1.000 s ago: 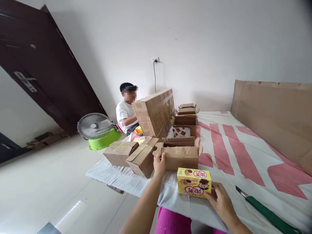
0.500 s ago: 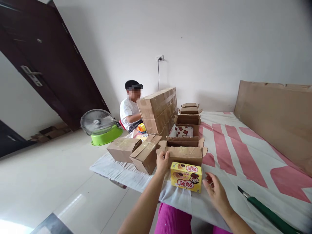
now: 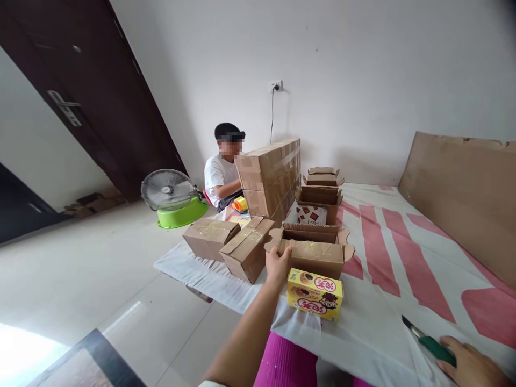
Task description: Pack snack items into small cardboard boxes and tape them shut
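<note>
My left hand [image 3: 278,267] is closed on the near left corner of an open cardboard box [image 3: 312,258], its fingers over the upper edge. The flaps of this box stand out at both ends. In front of it, on the cloth, rests a yellow printed carton [image 3: 315,295], touched by neither hand. At the lower right my right hand [image 3: 475,361] is closed around the green handle of a utility knife [image 3: 435,346]. The knife lies low over the table, its dark blade pointing away to the left.
Two closed cardboard boxes [image 3: 246,250] sit left of my left hand. Behind stand taped stacked boxes [image 3: 270,174], more open boxes [image 3: 320,196] and a yellow-orange tape dispenser [image 3: 240,203]. A person [image 3: 220,177] sits beyond the stack. A large cardboard sheet [image 3: 463,199] leans at the right.
My right hand has moved from beside the yellow carton to the right and taken hold of the knife's handle. My left hand stays on the box. The view has shifted slightly.
</note>
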Available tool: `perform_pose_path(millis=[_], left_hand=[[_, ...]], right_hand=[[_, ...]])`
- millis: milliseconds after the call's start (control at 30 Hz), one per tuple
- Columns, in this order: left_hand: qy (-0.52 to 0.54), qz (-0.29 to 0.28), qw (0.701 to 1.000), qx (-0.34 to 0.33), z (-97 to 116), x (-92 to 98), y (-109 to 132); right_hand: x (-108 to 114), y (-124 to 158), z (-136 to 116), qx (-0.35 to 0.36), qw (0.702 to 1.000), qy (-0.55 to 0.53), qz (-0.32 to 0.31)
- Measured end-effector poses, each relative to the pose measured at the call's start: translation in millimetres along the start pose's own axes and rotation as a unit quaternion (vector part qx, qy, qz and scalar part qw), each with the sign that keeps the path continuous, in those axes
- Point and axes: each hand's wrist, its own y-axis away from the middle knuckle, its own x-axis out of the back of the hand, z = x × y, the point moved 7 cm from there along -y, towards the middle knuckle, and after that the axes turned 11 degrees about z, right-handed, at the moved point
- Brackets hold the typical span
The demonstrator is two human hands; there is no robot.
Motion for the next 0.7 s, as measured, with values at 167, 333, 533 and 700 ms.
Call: perform_pose_path(millis=[167, 333, 533, 700], left_hand=[[0.002, 0.001, 1.000, 0.008, 4.9, -1.4, -1.2], [0.006, 0.005, 1.000, 0.007, 8.1, -1.1, -0.4], [0.013, 0.013, 1.000, 0.009, 6.8, -0.9, 1.2], [0.023, 0.015, 1.000, 0.014, 3.4, -2.2, 2.6]], right_hand=[[6.7, 8.3, -30.9, 0.053, 0.998, -0.004, -0.034], [61.0, -13.6, -183.7, 0.220, 0.974, 0.007, 0.048], [82.9, -36.6, -331.6, 0.431, 0.896, 0.061, 0.087], [66.4, -58.7, -360.8, 0.470, 0.874, 0.124, 0.027]])
